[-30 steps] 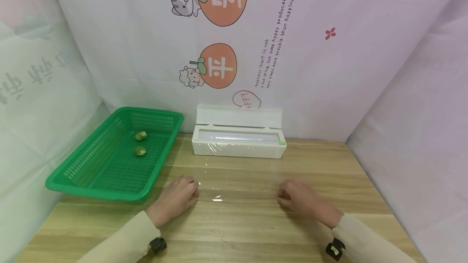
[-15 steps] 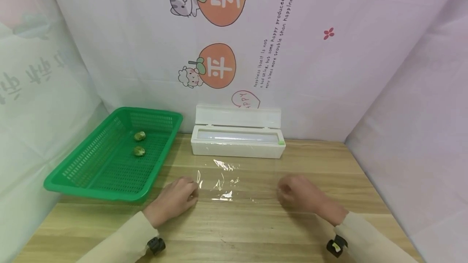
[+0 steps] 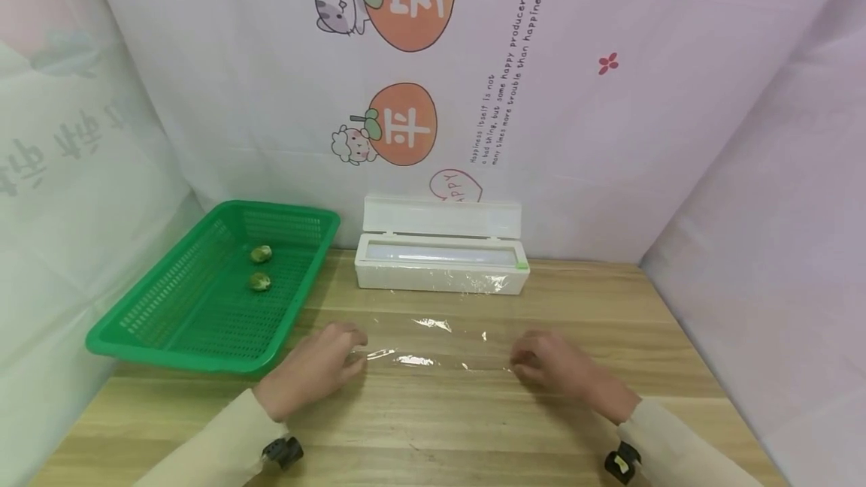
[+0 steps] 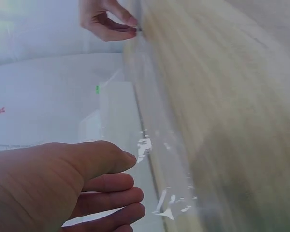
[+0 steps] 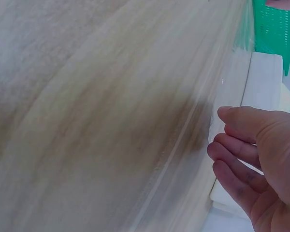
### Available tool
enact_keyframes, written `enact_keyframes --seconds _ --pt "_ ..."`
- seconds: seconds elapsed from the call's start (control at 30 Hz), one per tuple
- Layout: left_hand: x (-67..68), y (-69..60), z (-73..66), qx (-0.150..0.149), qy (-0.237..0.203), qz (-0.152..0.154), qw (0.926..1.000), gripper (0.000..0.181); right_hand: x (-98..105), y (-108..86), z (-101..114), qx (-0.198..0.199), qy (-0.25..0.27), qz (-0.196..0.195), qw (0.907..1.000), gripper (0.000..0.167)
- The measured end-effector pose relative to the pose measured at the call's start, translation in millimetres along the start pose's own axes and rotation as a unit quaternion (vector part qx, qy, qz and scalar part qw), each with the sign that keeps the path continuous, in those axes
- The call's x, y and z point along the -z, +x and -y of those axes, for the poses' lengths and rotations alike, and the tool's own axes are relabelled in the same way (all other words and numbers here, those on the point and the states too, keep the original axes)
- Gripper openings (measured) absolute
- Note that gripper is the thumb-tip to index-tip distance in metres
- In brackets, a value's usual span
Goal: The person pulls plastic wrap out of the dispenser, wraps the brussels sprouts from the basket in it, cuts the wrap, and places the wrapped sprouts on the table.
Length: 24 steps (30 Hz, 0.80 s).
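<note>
Clear plastic film [image 3: 433, 324] stretches from the front of a long white box [image 3: 440, 278] toward the person, its near edge lying between the two hands. At that edge's left end is the left hand [image 3: 316, 367], its thumb and index finger parted. The left wrist view shows this hand [image 4: 63, 186] with loosely bent fingers and the film [image 4: 159, 121] beyond their tips. The right hand [image 3: 564, 370] pinches the film's right corner between thumb and fingers. In the right wrist view this hand [image 5: 261, 154] has its thumb close above the index finger, with film at the tips.
A green basket [image 3: 183, 358] at the left holds two small green-brown items [image 3: 260, 253]. The box's lid [image 3: 443, 217] stands raised against the printed cloth backdrop [image 3: 555, 134]. Wood-grain tabletop [image 3: 433, 434] lies in front of and between the forearms.
The left thumb and index finger have come apart, and the left hand has shifted slightly. Glints and creases on the film have moved. The right hand has moved little.
</note>
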State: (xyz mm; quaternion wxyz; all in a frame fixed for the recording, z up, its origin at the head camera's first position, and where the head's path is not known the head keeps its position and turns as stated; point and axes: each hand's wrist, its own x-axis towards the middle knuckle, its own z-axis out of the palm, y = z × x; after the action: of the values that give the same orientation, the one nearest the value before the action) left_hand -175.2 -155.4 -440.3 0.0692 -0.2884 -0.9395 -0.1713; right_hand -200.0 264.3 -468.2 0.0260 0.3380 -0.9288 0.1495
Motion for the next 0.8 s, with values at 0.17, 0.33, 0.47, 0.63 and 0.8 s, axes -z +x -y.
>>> enact_keyframes --seconds 0.17,0.33,0.47,0.63,0.8 --pt "24.7 2.8 -5.3 0.015 0.008 0.003 0.9999 0.022 0 -1.3 -2 -0.005 -0.003 0.013 0.9999 0.011" --pt "58.0 9.4 -0.5 0.015 0.016 -0.01 0.9997 0.027 0 -2.2 -2 0.0 -0.001 0.012 0.9999 0.009" --pt "87.9 16.7 13.0 0.018 0.028 -0.025 0.9991 0.026 -1 -1.2 -2 0.004 0.005 0.012 0.9999 0.009" --pt "118.6 22.0 37.8 0.031 0.042 -0.029 0.9982 0.027 -2 -0.4 -3 0.004 0.01 0.016 0.9998 0.009" --pt "134.7 26.0 65.5 0.051 0.051 -0.002 0.9974 0.029 -2 -1.6 -4 0.006 0.007 0.012 0.9999 0.01"
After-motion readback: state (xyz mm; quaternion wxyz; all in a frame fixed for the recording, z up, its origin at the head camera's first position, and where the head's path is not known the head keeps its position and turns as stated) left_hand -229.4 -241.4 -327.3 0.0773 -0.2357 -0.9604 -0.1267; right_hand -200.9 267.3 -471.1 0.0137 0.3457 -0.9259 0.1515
